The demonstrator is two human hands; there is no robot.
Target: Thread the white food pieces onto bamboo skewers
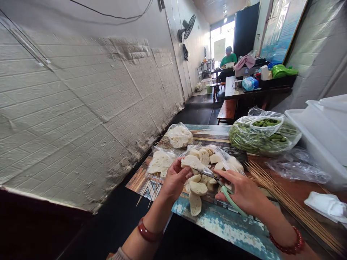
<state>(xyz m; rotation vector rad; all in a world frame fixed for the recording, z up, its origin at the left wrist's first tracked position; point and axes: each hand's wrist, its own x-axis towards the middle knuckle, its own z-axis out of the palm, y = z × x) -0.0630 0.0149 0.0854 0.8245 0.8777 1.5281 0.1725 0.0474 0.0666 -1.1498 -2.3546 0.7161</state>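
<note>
My left hand [172,181] pinches a pale, spongy white food slice [193,163] over the table. In my right hand [242,189] is a pair of scissors [229,199] with light green handles; its blades lie against the held slice. Below the hands, several loose oval slices [198,188] rest in a pile at the table's near edge. Behind them an open clear plastic bag holds thick white pieces [204,156]. Left of my left hand, another bag contains flat white slices [161,161], with thin wooden skewers [148,191] sticking out in front.
Farther back sits a third bag of white pieces [180,136]. A large bag of green pods [260,135], a white plastic tub [320,133] and a bundle of long skewers [292,206] occupy the right side. A person in green [228,58] sits far back.
</note>
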